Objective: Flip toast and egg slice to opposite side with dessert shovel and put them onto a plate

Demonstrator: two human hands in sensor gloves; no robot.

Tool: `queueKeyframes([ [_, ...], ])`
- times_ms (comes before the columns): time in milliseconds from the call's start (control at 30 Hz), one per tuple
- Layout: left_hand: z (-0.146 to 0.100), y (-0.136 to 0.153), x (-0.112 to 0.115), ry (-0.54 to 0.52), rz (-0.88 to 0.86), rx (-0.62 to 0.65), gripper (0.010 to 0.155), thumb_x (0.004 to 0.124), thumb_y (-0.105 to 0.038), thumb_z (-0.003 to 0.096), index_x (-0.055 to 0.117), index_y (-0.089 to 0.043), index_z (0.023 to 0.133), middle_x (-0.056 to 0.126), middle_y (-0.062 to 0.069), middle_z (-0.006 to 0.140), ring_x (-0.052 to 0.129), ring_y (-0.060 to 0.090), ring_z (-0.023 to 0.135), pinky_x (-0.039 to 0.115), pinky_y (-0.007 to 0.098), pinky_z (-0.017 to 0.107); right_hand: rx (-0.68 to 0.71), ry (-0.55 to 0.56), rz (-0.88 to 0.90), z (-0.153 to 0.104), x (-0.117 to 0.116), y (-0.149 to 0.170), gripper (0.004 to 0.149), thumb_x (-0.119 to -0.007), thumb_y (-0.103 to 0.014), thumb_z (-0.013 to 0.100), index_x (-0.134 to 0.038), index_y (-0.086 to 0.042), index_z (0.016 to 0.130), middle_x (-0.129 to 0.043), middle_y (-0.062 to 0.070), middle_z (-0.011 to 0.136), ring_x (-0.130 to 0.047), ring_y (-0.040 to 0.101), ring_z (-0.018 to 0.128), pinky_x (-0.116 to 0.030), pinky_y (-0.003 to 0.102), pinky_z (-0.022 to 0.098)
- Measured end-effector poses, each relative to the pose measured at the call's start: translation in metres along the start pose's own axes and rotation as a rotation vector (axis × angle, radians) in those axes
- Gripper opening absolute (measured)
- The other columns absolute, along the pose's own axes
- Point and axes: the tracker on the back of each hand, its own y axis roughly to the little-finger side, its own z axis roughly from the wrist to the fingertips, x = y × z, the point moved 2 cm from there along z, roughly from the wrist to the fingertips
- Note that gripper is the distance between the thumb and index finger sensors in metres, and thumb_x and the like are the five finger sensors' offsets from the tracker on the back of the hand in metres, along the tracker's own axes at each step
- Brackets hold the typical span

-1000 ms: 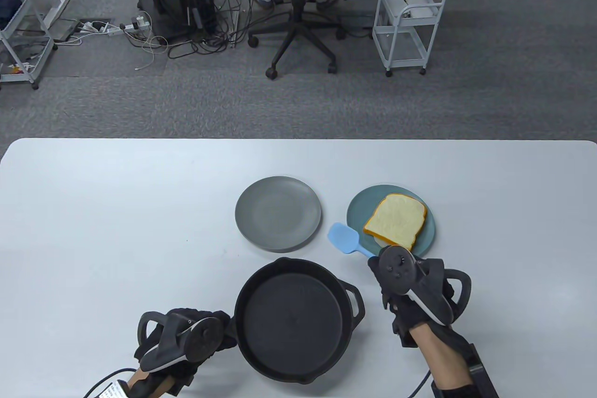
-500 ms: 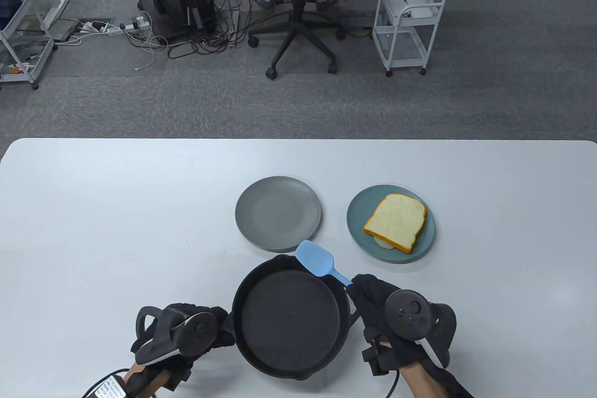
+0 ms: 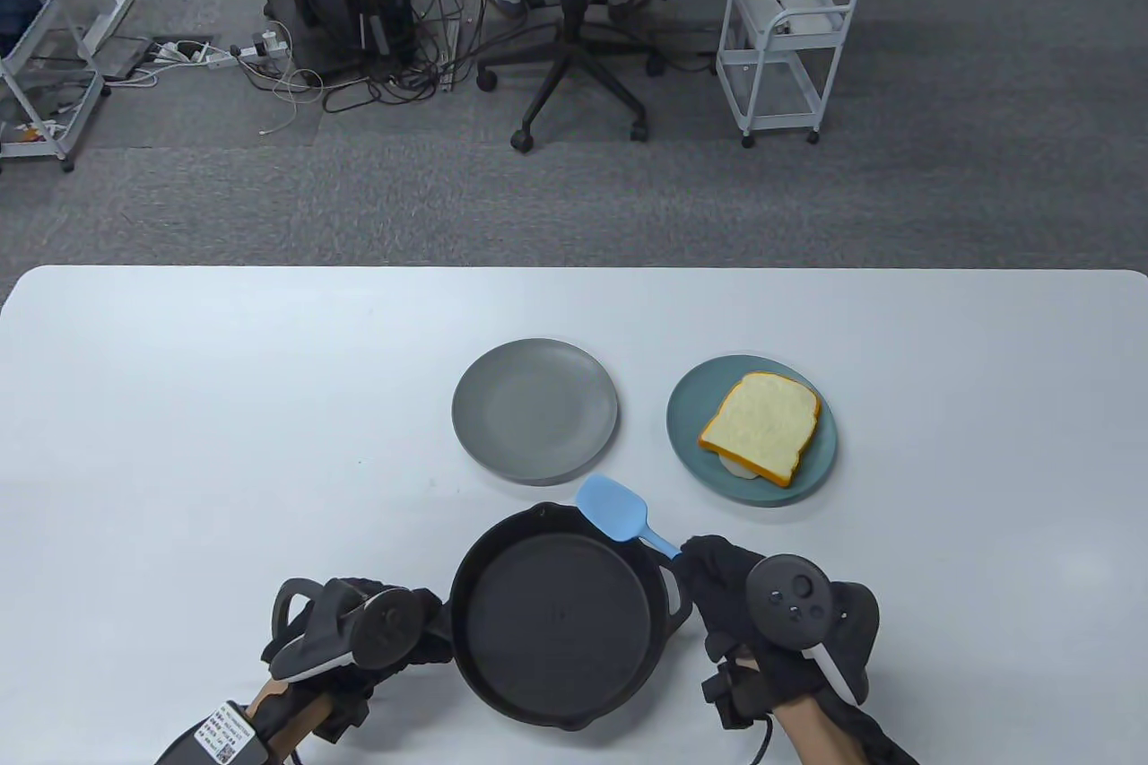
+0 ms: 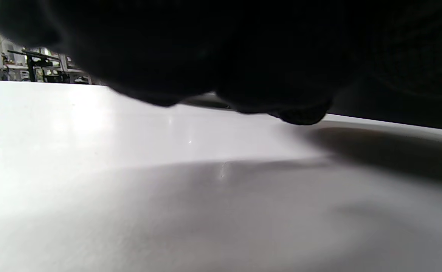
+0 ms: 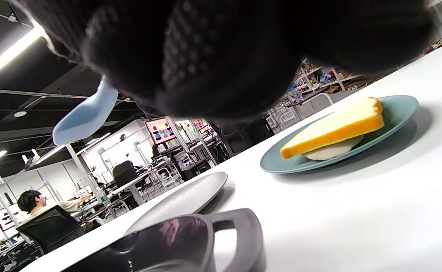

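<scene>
Table view: the right hand (image 3: 771,621) grips the handle of the blue dessert shovel (image 3: 614,510), its long axis running far-left, blade over the black pan's (image 3: 556,621) far right rim. Half a second ago the blade sat slightly nearer and further left. The left hand (image 3: 359,635) holds the pan's long handle. Toast (image 3: 762,424) lies over the white egg slice (image 3: 737,469) on the teal plate (image 3: 686,433); the grey plate (image 3: 534,406) is just left. A QR sticker (image 3: 224,729) on the left wrist is unreadable.
</scene>
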Motion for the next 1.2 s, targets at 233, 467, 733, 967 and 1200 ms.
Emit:
queueKeyframes([
  [233, 0.005, 0.006, 0.009, 0.060, 0.034, -0.018, 0.058, 0.078, -0.068, 0.0207, 0.096, -0.035, 0.065, 0.104, -0.009, 0.033, 0.102, 0.021, 0.019, 0.087, 0.041, 0.031, -0.007, -0.007, -0.003, -0.002, -0.003, 0.001, 0.049, -0.079, -0.052, 0.042, -0.097, -0.017, 0.072, -0.107, -0.010, 0.034, -0.105, 0.013, 0.020, -0.089, 0.035, 0.019],
  [467, 0.009, 0.006, 0.017, 0.148, 0.093, -0.043, 0.056, 0.076, -0.064, 0.0251, 0.091, -0.038, 0.073, 0.104, -0.007, 0.050, 0.105, 0.023, 0.037, 0.085, 0.044, 0.045, -0.011, -0.017, -0.016, -0.001, -0.005, 0.002, 0.049, -0.079, -0.052, 0.042, -0.097, -0.017, 0.072, -0.107, -0.010, 0.034, -0.105, 0.013, 0.020, -0.089, 0.035, 0.019],
  [733, 0.009, 0.005, 0.018, 0.158, 0.110, -0.051, 0.056, 0.076, -0.065, 0.0255, 0.090, -0.039, 0.073, 0.104, -0.007, 0.055, 0.105, 0.024, 0.042, 0.084, 0.044, 0.048, -0.011, -0.026, -0.025, -0.001, -0.006, 0.001, 0.049, -0.079, -0.052, 0.042, -0.097, -0.017, 0.072, -0.107, -0.010, 0.034, -0.105, 0.013, 0.020, -0.089, 0.035, 0.019],
  [967, 0.008, 0.011, 0.014, 0.200, 0.082, -0.070, 0.074, 0.068, -0.072, 0.0221, 0.085, -0.034, 0.082, 0.101, -0.004, 0.068, 0.104, 0.027, 0.055, 0.080, 0.047, 0.056, -0.013, -0.039, -0.035, 0.000, -0.007, 0.001, 0.049, -0.079, -0.052, 0.043, -0.097, -0.017, 0.072, -0.107, -0.010, 0.034, -0.105, 0.013, 0.020, -0.089, 0.035, 0.020],
  [1200, -0.003, 0.041, -0.013, 0.042, -0.056, -0.175, 0.081, 0.060, -0.073, 0.0251, 0.081, -0.031, 0.092, 0.094, 0.004, 0.091, 0.096, 0.036, 0.081, 0.068, 0.056, 0.070, -0.015, -0.058, -0.046, 0.000, -0.009, 0.001, 0.049, -0.079, -0.052, 0.042, -0.097, -0.017, 0.072, -0.107, -0.009, 0.034, -0.105, 0.013, 0.021, -0.089, 0.035, 0.020],
])
